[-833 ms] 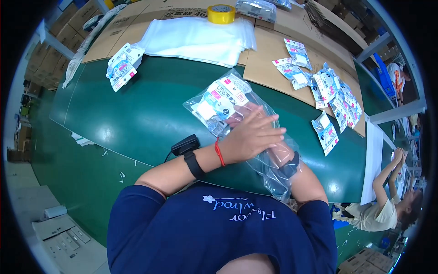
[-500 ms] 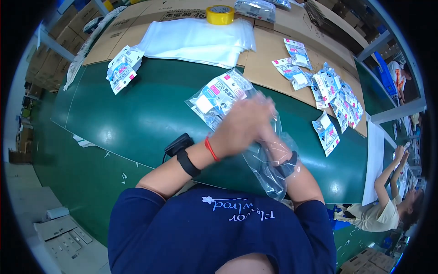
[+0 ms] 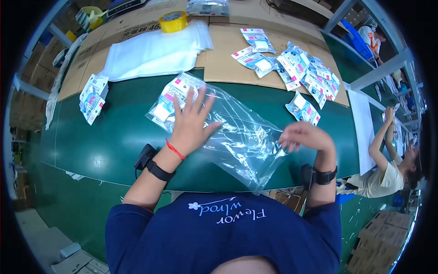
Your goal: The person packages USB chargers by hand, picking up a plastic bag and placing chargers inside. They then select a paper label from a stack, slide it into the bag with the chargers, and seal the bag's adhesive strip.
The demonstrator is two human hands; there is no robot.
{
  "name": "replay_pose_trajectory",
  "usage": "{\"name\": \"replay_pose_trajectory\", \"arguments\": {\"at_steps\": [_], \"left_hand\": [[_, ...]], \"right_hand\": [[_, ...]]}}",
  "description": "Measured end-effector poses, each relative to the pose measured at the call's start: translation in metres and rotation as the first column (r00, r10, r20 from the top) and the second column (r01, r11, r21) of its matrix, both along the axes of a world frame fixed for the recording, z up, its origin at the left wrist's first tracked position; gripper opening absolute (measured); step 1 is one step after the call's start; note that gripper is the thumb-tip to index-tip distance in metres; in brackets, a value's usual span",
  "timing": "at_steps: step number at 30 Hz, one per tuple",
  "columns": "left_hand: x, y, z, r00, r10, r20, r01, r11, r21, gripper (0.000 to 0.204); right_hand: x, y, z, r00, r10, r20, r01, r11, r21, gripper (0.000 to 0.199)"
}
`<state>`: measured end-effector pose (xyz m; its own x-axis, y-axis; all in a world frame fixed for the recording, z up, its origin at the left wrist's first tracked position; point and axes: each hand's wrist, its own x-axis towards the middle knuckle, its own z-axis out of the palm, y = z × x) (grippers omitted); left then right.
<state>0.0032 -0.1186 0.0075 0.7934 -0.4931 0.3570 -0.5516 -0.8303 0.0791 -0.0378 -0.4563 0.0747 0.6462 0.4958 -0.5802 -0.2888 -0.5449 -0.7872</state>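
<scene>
A long clear plastic bag (image 3: 242, 137) is spread across the green table in front of me, its upper edge fairly straight. Inside its far left end are flat printed blister packs (image 3: 164, 102), each with a white block-shaped item. My left hand (image 3: 190, 123), red cord at its wrist, lies over that end with fingers spread. At the bag's right edge is my right hand (image 3: 306, 136), its fingers bent and closed on the film near a corner; the fingertips are slightly blurred. Both wrists wear black straps.
Similar packs (image 3: 315, 77) are piled on cardboard (image 3: 223, 68) at the right, with one pack (image 3: 303, 108) nearer. More packs (image 3: 92, 100) lie at the left. Stacked clear bags (image 3: 146, 55) and yellow tape (image 3: 173, 21) sit at the back. A co-worker (image 3: 383, 169) is at far right.
My hands were together over the bag's packed end; now they are apart, the right one moved right. The bag, bunched around my right forearm before, now lies spread flat. My view has shifted right.
</scene>
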Motion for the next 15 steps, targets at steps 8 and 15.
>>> {"name": "replay_pose_trajectory", "arguments": {"at_steps": [8, 15], "left_hand": [[-0.044, -0.042, -0.008, 0.867, -0.447, -0.219, 0.445, 0.893, -0.058, 0.065], [-0.019, -0.026, 0.009, 0.661, -0.557, -0.502, -0.048, 0.637, -0.770, 0.057]], "right_hand": [[0.127, 0.030, -0.023, -0.074, 0.234, 0.969, 0.356, 0.914, -0.194, 0.044], [0.142, 0.068, -0.031, 0.289, 0.180, 0.940, 0.251, 0.934, -0.256, 0.057]]}}
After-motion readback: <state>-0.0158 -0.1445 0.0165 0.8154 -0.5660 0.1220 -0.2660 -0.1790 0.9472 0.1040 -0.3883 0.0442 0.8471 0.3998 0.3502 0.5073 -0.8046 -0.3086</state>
